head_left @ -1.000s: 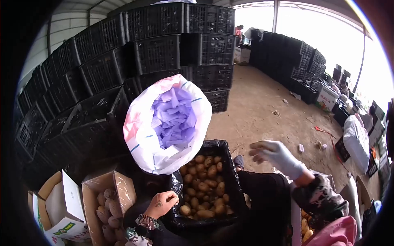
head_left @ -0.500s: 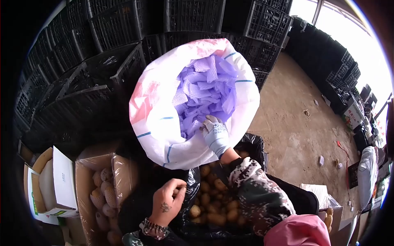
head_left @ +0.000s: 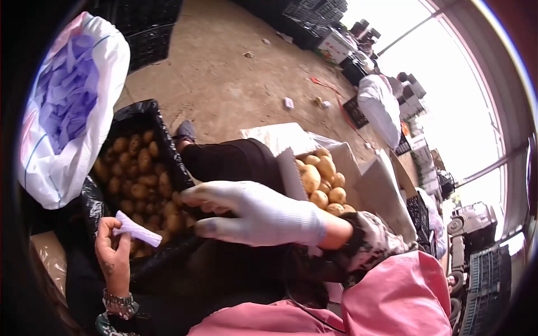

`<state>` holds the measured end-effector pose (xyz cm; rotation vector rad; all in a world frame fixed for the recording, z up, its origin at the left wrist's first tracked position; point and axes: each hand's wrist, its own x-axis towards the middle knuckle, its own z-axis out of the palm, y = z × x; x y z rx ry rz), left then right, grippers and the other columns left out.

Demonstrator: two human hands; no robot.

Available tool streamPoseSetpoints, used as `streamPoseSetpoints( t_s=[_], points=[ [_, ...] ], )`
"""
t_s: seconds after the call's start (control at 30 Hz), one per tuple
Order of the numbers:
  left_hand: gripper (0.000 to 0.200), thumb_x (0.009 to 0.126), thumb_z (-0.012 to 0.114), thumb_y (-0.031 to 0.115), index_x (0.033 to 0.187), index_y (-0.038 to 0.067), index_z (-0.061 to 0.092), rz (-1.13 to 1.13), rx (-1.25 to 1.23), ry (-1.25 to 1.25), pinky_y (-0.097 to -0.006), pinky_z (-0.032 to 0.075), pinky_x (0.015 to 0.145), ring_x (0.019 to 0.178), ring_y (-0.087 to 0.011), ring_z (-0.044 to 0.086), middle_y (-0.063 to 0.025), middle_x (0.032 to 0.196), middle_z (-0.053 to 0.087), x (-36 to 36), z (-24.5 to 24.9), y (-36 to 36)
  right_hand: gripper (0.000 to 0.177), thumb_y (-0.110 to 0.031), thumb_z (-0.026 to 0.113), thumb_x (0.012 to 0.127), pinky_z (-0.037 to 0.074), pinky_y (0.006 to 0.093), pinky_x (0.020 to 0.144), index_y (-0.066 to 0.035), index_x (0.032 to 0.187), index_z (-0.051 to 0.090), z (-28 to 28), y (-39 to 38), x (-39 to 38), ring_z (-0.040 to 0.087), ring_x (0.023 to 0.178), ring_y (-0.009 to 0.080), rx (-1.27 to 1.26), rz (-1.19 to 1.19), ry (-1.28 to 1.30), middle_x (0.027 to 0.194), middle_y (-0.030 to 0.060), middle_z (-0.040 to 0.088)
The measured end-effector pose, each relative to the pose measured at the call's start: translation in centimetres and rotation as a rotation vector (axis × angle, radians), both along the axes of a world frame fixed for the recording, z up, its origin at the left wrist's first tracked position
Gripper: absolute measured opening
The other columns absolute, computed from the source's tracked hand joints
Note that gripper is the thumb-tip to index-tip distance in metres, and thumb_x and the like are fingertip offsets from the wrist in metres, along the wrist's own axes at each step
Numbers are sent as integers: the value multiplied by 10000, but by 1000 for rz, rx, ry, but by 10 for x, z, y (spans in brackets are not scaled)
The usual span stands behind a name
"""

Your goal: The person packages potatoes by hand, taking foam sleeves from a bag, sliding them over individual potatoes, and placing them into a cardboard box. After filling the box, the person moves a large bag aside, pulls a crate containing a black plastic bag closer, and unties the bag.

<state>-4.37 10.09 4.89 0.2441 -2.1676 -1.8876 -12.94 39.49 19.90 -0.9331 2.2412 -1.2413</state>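
Left fingers (head_left: pixel 105 234) pinch foam net (head_left: pixel 137 231), crate (head_left: pixel 140 110) edge.

surface: dirt floor (head_left: pixel 224 73) | on it: potato crate (head_left: pixel 140 112), white sack (head_left: pixel 61 173), potato box (head_left: pixel 347 159), litter scraps (head_left: pixel 288 103)

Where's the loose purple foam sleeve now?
Head view, lower left: the purple foam sleeve is held in the left hand, beside the potato crate, left of the right hand.

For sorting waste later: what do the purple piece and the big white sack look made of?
The purple piece, pinched in the left hand: probably soft foam, matte, faintly ribbed. The white sack: likely woven plastic, slight sheen, crumpled folds, printed stripes.
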Motion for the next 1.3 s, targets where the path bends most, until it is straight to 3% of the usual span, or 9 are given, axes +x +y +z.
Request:
streamPoseSetpoints(
  t_s=[0.07, 0.27, 0.4, 0.67, 0.8, 0.83, 0.97, 1.23, 1.3],
  points=[
    [169, 891, 633, -34, 926, 55, 493, -65, -140, -89, -235, 394, 700, 790, -71, 409, 34, 878, 428, 8, -14, -11, 351, -292, 568, 1049, 536, 316, 875, 15, 1186, 669, 53, 84, 47, 682, 950, 169, 131, -156, -336, 1013, 99, 726],
    [117, 968, 586, 66, 986, 70, 471, -5, -19, -89, -208, 395, 700, 808, -57, 421, 27, 924, 430, 16, -62, -32, 369, -298, 541, 1048, 546, 288, 858, 17, 1132, 714, 42, 227, 239, 695, 923, 156, 580, -416, -1156, 995, 103, 750],
    [105, 980, 573, 75, 991, 68, 469, -79, -61, -135, -211, 414, 673, 749, -54, 458, 23, 922, 444, 13, -72, -32, 373, -330, 533, 990, 548, 405, 829, -16, 1094, 705, -58, 225, 330, 703, 877, 250, 1086, -86, -940, 965, 142, 734],
    [184, 882, 555, -67, 932, 52, 424, -180, -193, -100, -234, 372, 653, 747, -83, 378, 9, 869, 370, 26, -60, -17, 430, -250, 568, 967, 461, 365, 966, 1, 1314, 533, -142, 235, 382, 636, 1089, 246, -241, -1040, -1155, 1145, 176, 663],
    [183, 878, 554, -68, 930, 51, 426, -178, -324, -62, -236, 378, 652, 745, -86, 391, 0, 855, 371, 21, -73, -20, 499, -219, 563, 905, 509, 443, 933, -6, 1344, 460, -103, 211, 350, 627, 1078, 377, 698, -485, -588, 1207, 240, 600],
    [180, 878, 555, -65, 928, 51, 427, -186, -334, -63, -238, 378, 651, 742, -88, 391, -1, 852, 372, 21, -75, -20, 486, -223, 562, 909, 503, 491, 930, -4, 1328, 453, -110, 206, 362, 587, 1088, 476, 628, -561, -502, 1218, 318, 559],
    [180, 840, 571, -52, 925, 33, 437, -188, -391, -113, -271, 404, 674, 738, -129, 409, -33, 838, 399, 23, -68, -12, 772, -151, 551, 899, 260, 353, 1225, 44, 1577, 238, -141, 194, 396, 310, 1505, 330, 334, -866, -494, 1598, 238, 364],
    [177, 821, 583, -36, 910, 26, 443, -227, -348, -191, -280, 469, 653, 733, -132, 468, -57, 831, 434, 22, -70, -7, 528, -96, 575, 834, 438, 387, 1073, -2, 1354, 580, -120, 172, 351, 602, 1241, 276, -1177, -1471, -1050, 1321, 167, 665],
    [170, 827, 587, -24, 902, 29, 443, -229, -270, -223, -275, 470, 614, 720, -118, 478, -53, 822, 437, 21, -65, 0, 372, -81, 585, 854, 494, 401, 941, -27, 1215, 656, -150, 207, 377, 653, 1113, 287, -98, -1175, -471, 1159, 192, 707]
  ],
)
